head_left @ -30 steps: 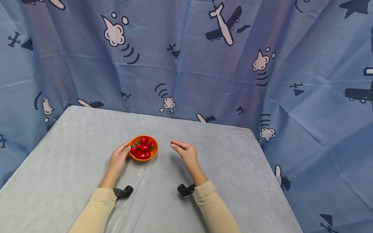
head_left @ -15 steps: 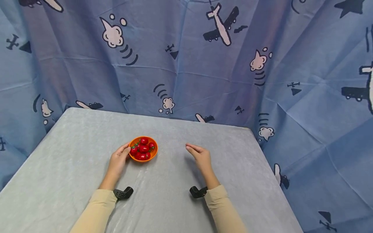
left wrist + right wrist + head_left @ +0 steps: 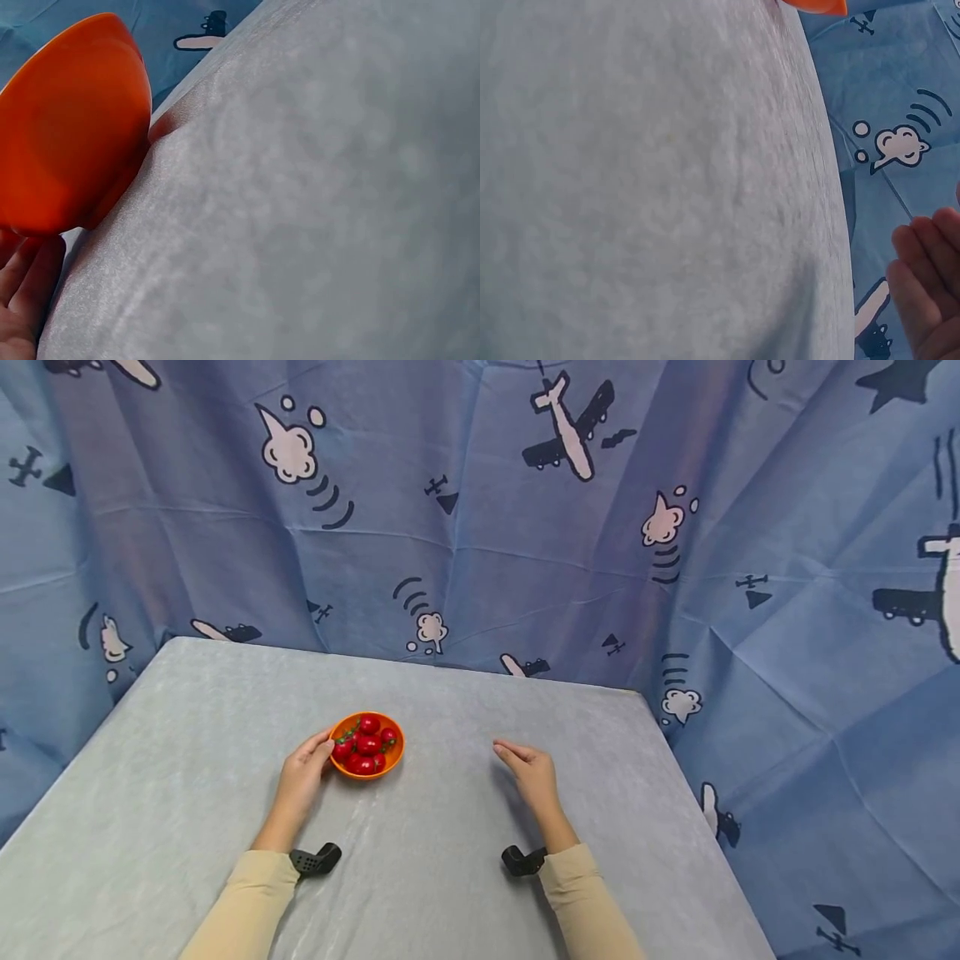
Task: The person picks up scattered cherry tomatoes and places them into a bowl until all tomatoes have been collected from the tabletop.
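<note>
An orange bowl (image 3: 395, 755) sits left of the table's middle, holding several red cherry tomatoes (image 3: 368, 745) with green stems. At its left side my left hand (image 3: 302, 774) grips the rim, thumb on the edge and fingers against the outer wall. From the left wrist view, the bowl (image 3: 75, 127) appears side-on, with those fingers (image 3: 37, 281) right below its base. My right hand (image 3: 534, 777) is held over the table to the right of the bowl, fingers extended close together and nothing in them. Its slightly bent fingers (image 3: 922, 277) show in the right wrist view.
The table (image 3: 435, 877) wears a pale grey cover. Blue curtains (image 3: 360, 568) printed with planes and clouds hang behind it and along its right side. Each wrist carries a black camera mount (image 3: 317, 860), below beige sleeves (image 3: 243, 902).
My right hand has moved away from the bowl to the right and slightly nearer to me. The left hand stays at the bowl, and the tomatoes have not moved in it.
</note>
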Tool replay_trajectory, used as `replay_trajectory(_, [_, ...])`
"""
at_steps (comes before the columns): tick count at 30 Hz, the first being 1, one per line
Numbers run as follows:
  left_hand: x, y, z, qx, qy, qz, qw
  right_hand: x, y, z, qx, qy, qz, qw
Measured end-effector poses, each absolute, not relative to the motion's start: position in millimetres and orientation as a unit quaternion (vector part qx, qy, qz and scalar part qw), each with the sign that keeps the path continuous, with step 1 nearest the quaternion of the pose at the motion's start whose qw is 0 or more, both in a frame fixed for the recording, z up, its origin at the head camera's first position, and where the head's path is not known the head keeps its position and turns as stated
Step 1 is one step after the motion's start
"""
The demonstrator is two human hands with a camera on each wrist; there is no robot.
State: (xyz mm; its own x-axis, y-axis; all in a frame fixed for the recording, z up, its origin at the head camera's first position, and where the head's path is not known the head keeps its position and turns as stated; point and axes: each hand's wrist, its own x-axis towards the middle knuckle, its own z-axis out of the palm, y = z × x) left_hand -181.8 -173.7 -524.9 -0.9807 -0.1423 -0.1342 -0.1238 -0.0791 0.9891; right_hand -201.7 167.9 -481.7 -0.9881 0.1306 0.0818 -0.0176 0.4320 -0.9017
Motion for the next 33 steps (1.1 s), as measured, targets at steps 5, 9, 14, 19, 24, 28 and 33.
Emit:
replay_trajectory(5, [-180.1, -173.2, -524.5, 0.1, -0.676, -0.73, 0.004, -202.9, 169.0, -481.5, -0.034, -0.846, 0.528, 0.069])
replay_trajectory(9, [-181.0, -173.5, -524.5, 0.1, -0.673, -0.733, 0.01, -205.3, 168.1, -481.3, -0.04, -0.845, 0.529, 0.066])
replay_trajectory(14, [-180.1, -175.1, -526.1, 0.098, -0.678, -0.729, 0.008, -205.3, 170.8, -482.5, -0.054, -0.843, 0.528, 0.088])
replay_trajectory(19, [-175.6, -177.6, -529.4, 0.11, -0.685, -0.721, 0.001, -201.4, 175.5, -481.8, -0.046, -0.827, 0.554, 0.087])
replay_trajectory(24, [-175.8, -181.8, -527.5, 0.116, -0.659, -0.743, 0.002, -200.0, 181.4, -475.4, -0.06, -0.836, 0.535, 0.106])
replay_trajectory(28, [-176.4, -190.1, -519.9, 0.104, -0.65, -0.752, 0.01, -202.0, 186.1, -468.0, -0.063, -0.838, 0.527, 0.123])
replay_trajectory(33, [-178.2, -203.1, -504.3, 0.082, -0.699, -0.709, 0.043, -200.7, 191.8, -458.4, -0.04, -0.87, 0.471, 0.137])
